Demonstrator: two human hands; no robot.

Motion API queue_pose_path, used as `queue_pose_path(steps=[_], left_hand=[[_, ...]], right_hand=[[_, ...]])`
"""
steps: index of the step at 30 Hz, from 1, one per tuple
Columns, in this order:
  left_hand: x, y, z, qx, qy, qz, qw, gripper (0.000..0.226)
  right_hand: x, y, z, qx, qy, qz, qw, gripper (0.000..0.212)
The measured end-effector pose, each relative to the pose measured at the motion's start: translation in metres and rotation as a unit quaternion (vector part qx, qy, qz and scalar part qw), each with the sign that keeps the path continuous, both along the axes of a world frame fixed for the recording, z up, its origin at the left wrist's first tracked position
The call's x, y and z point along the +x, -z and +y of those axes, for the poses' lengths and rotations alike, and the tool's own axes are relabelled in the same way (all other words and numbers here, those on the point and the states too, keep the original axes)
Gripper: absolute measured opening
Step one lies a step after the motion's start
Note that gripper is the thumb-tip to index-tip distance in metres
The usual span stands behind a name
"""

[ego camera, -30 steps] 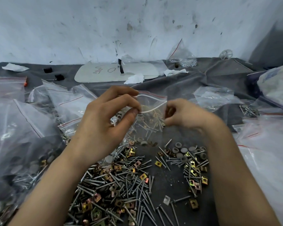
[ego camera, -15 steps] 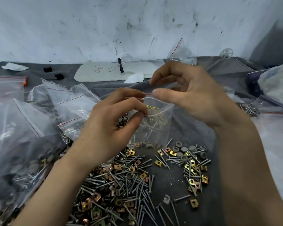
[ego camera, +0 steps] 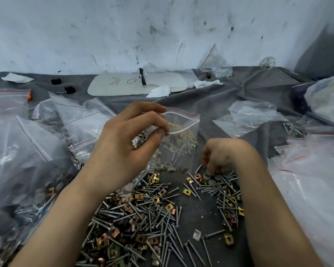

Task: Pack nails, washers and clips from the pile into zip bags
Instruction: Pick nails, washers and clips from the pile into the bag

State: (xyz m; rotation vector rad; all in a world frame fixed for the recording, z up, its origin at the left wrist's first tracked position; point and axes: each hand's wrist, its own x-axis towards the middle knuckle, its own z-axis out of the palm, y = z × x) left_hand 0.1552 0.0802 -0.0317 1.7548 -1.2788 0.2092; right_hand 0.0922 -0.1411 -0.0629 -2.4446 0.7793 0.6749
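Head view: left hand [ego camera: 123, 149] is raised just beyond the pile [ego camera: 143, 218], thumb and fingertips pinching the near lip of a clear zip bag [ego camera: 181, 143] whose mouth gapes open. The bag hangs upright with its bottom at the pile's far edge; nails, grey washers and a few gold clips show through it. Right hand [ego camera: 220, 157] is down at the pile's far right corner, fingers curled with the tips on a cluster of washers [ego camera: 217, 186]; whether it has one gripped cannot be told. The pile lies loose on the grey-clothed desk [ego camera: 197, 211], nails [ego camera: 162, 228] and clips [ego camera: 186, 192] mixed together. Filled bags [ego camera: 17, 180] are heaped left of the pile, flat bags [ego camera: 316, 189] lie right of it, and a white pad [ego camera: 123, 85] lies well beyond it by the wall.
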Motion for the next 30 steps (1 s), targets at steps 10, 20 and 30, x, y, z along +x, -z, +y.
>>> queue_pose_path(steps=[10,20,30], left_hand=[[-0.003,-0.001,-0.001,0.004,0.009,-0.012,1.000,0.011],[-0.003,0.001,-0.001,0.005,0.023,-0.012,1.000,0.019],[0.001,0.000,0.001,-0.009,-0.002,-0.003,1.000,0.011]], right_hand=[[-0.008,-0.027,0.003,0.052,0.014,-0.308,0.950,0.017],[-0.031,-0.082,0.053,0.147,-0.077,-0.595,0.787,0.021],[-0.021,-0.058,0.019,0.030,0.020,-0.402,0.915,0.026]])
